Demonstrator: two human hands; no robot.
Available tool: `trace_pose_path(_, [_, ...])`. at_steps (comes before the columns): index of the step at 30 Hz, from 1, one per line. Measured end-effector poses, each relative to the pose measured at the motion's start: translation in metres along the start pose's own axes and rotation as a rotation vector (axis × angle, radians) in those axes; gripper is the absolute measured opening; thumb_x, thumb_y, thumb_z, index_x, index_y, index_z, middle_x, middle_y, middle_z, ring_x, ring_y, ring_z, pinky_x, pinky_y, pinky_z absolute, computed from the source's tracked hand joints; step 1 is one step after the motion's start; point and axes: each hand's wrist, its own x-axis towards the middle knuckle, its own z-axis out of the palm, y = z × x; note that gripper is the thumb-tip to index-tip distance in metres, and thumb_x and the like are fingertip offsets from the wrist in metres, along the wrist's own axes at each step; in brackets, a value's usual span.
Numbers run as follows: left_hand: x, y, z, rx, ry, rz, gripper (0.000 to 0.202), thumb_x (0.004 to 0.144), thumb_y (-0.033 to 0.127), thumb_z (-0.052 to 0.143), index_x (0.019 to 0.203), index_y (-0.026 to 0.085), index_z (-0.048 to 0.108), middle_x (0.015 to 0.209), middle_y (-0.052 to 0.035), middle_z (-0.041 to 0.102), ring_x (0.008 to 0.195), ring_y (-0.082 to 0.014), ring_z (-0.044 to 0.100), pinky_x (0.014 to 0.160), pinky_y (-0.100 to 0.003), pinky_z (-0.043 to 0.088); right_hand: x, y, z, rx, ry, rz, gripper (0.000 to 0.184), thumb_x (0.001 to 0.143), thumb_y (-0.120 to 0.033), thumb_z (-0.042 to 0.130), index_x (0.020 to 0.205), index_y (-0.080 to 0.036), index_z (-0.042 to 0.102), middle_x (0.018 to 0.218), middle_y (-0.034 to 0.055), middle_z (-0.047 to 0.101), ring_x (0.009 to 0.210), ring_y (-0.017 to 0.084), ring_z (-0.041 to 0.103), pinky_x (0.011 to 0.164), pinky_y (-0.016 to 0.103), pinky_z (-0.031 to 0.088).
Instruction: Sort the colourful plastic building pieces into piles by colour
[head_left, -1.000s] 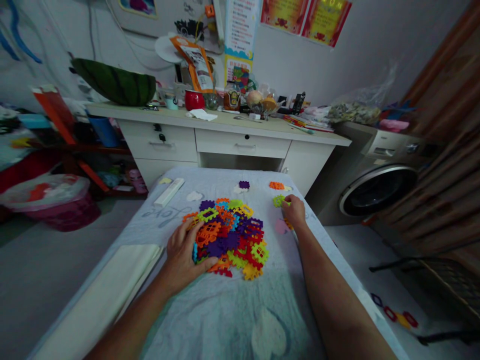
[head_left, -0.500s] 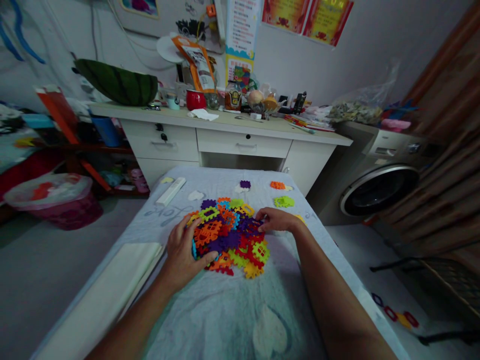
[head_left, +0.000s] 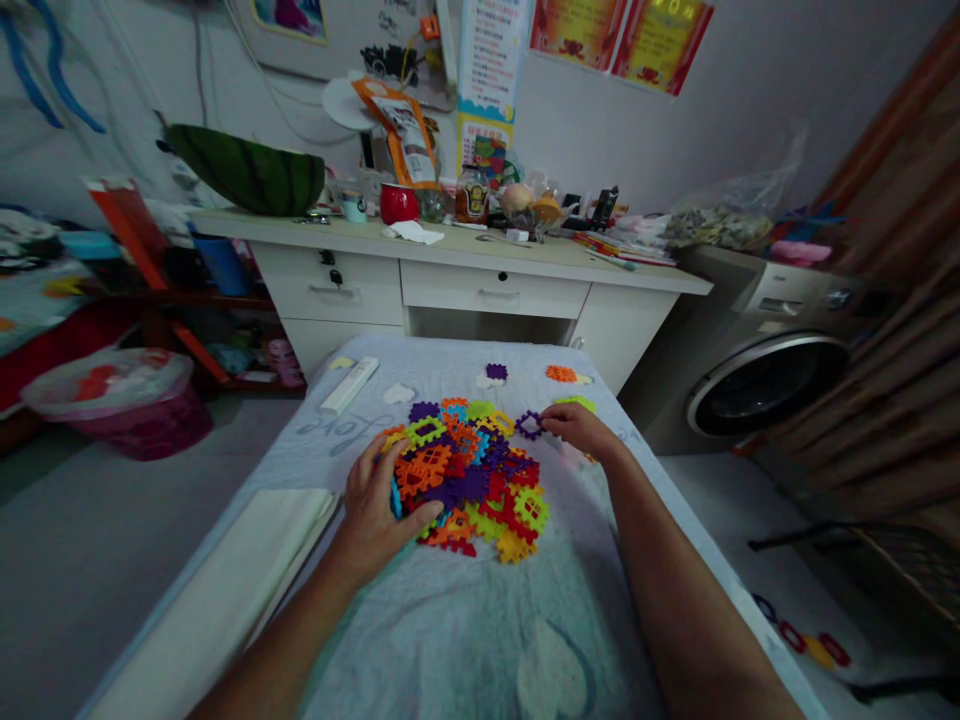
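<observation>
A heap of colourful interlocking plastic pieces [head_left: 472,485] lies in the middle of the cloth-covered table [head_left: 480,630]. My left hand [head_left: 375,505] rests against the heap's left side, its thumb and fingers spread. Just off the heap's upper right, my right hand [head_left: 581,428] pinches a purple hollow interlocking piece [head_left: 529,425] by its right edge. Beyond it lie a separate purple piece [head_left: 496,371] and an orange piece [head_left: 561,374]. A lime green piece [head_left: 579,403] is partly covered by my right hand.
A white long box [head_left: 350,386] lies at the table's far left, and a folded white cloth or board [head_left: 225,590] along its left edge. Behind stands a white desk [head_left: 495,285] with clutter. A washing machine [head_left: 750,350] is at right, a pink bin [head_left: 124,405] at left.
My right hand has drawn a purple hollow piece out of the heap, moving slightly up and right. My left hand stays at the heap. The camera view has shifted slightly.
</observation>
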Motion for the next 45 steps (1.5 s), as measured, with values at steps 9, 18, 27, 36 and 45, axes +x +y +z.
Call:
trace_pose_path(9, [-0.001, -0.005, 0.001, -0.085, 0.04, -0.038, 0.051, 0.091, 0.046, 0.046, 0.137, 0.027, 0.039, 0.147, -0.0106, 0.03, 0.141, -0.0296, 0.026, 0.115, -0.057, 0.025, 0.038, -0.006, 0.023, 0.175, 0.317, 0.167, 0.021, 0.071, -0.033, 0.06, 0.086, -0.017, 0.062, 0.064, -0.0013, 0.06, 0.057, 0.012, 0.055, 0.053, 0.021, 0.04])
trace_pose_path(18, [0.0, -0.001, -0.001, -0.095, 0.035, -0.069, 0.051, 0.09, 0.048, 0.047, 0.136, 0.026, 0.04, 0.148, -0.0107, 0.03, 0.141, -0.0294, 0.027, 0.116, -0.056, 0.024, 0.115, -0.006, 0.055, 0.06, 0.503, 0.296, 0.018, 0.07, -0.025, 0.059, 0.084, -0.015, 0.065, 0.076, 0.0039, 0.068, 0.067, 0.014, 0.06, 0.061, 0.023, 0.044])
trace_pose_path(27, [-0.002, -0.003, 0.002, -0.098, 0.045, -0.081, 0.053, 0.088, 0.047, 0.051, 0.137, 0.028, 0.042, 0.148, -0.0096, 0.031, 0.141, -0.0301, 0.028, 0.115, -0.056, 0.026, 0.14, -0.018, 0.067, 0.044, 0.475, 0.296, 0.026, 0.071, -0.016, 0.053, 0.092, -0.014, 0.068, 0.088, 0.0061, 0.071, 0.077, 0.015, 0.064, 0.065, 0.021, 0.045])
trace_pose_path(36, [-0.002, -0.004, 0.003, -0.087, 0.037, -0.065, 0.053, 0.088, 0.048, 0.05, 0.136, 0.027, 0.042, 0.148, -0.0108, 0.03, 0.142, -0.0313, 0.025, 0.115, -0.057, 0.025, 0.075, -0.03, 0.042, -0.007, 0.275, 0.143, 0.018, 0.074, -0.02, 0.059, 0.089, -0.016, 0.068, 0.084, 0.0022, 0.069, 0.078, 0.015, 0.061, 0.071, 0.025, 0.048])
trace_pose_path(45, [-0.001, -0.003, 0.003, -0.064, 0.047, -0.037, 0.052, 0.088, 0.049, 0.05, 0.134, 0.026, 0.043, 0.146, -0.0107, 0.033, 0.141, -0.0305, 0.028, 0.115, -0.055, 0.026, 0.023, -0.048, 0.044, -0.302, -0.057, -0.014, 0.024, 0.072, -0.021, 0.07, 0.096, -0.018, 0.071, 0.102, 0.0053, 0.069, 0.083, 0.017, 0.061, 0.074, 0.025, 0.046])
